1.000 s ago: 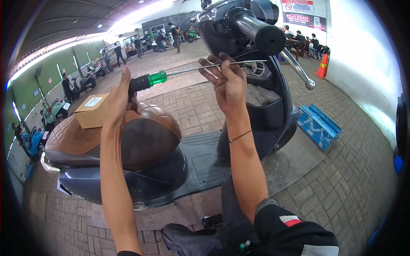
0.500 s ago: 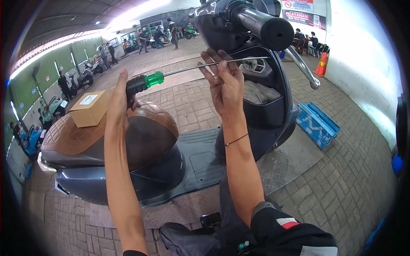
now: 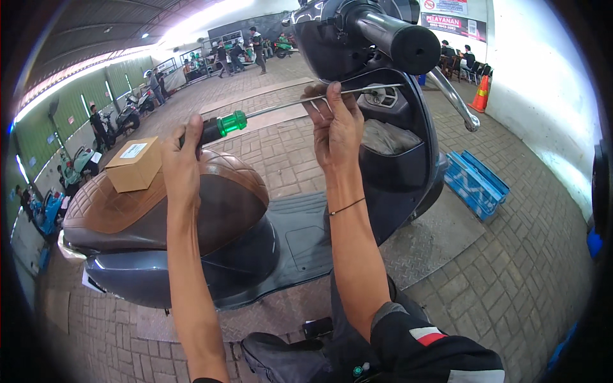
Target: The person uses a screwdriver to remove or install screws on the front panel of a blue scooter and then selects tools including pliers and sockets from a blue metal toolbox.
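My left hand (image 3: 182,156) is closed on the black-and-green handle (image 3: 223,126) of a long screwdriver. Its slim metal shaft (image 3: 278,106) runs rightward to the dark scooter's front panel (image 3: 408,147), in front of the round ignition area. My right hand (image 3: 332,124) grips the shaft with thumb and fingers near that panel. Whether the tip touches anything I cannot tell. Below my hands are the scooter's quilted brown seat (image 3: 102,210) and grey footboard (image 3: 300,249). A cardboard box (image 3: 134,172) rests on the seat beside my left hand.
Above are the handlebar grip (image 3: 415,48) and brake lever (image 3: 456,102). A blue metal toolbox (image 3: 476,185) lies on the paving at right, near an orange cone (image 3: 482,96) and white wall (image 3: 536,108). Other people (image 3: 258,48) and parked scooters (image 3: 128,115) fill the background.
My left hand has moved slightly down and right along with the screwdriver handle, its thumb lower. My right hand's fingers have shifted on the shaft, the thumb higher.
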Motion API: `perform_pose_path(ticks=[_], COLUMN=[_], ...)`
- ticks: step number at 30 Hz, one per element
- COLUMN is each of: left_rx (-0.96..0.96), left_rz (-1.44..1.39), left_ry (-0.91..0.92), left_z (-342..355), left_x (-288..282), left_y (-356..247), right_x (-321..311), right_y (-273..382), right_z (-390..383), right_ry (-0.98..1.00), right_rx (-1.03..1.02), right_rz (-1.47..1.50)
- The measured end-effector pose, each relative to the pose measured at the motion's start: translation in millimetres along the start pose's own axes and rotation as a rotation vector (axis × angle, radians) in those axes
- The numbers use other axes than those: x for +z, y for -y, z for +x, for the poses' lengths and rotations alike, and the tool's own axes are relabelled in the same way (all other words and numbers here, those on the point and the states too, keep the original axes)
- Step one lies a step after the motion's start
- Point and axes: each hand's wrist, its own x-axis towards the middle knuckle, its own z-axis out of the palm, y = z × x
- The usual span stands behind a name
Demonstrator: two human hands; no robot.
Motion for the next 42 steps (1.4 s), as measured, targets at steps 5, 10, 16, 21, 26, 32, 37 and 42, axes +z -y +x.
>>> perform_pose_path(ticks=[5, 10, 16, 21, 26, 32, 37, 42], left_rx=[-0.279, 0.048, -0.060, -0.185, 0.058, 0.105, -0.122, -0.062], left_rz=[0.011, -0.145, -0.120, -0.149, -0.394, -0.375, -0.495, -0.535], left_ry=[-0.075, -0.109, -0.046, 0.002, -0.085, 0.100, 0.007, -0.017], left_z=[5.4, -18.9, -10.0, -12.1, -30.7, -21.8, -29.3, -43.6], left_x=[-1.7, 17.7, 4.6, 2.6, 18.9, 3.8, 13.5, 21.4], left_y=[-10.1, -20.6, 0.2, -3.1, -6.7, 17.2, 1.7, 3.4], right_x=[4.2, -6.5, -0.9, -14.1, -23.5, -16.7, -33.8, -43.2], right_y=[3.0, 5.1, 11.8, 10.9, 6.3, 19.8, 15.8, 15.6], right_z=[-0.8, 1.5, -3.8, -1.3, 1.7, -4.8, 3.6, 5.6], right_ry=[0.148, 0.103, 0.166, 0.185, 0.070, 0.160, 0.135, 0.099], right_rx=[0.013, 0.043, 0.021, 0.004, 0.054, 0.018, 0.015, 0.041], right_rz=[0.102, -0.007, 0.122, 0.038, -0.058, -0.027, -0.117, -0.152])
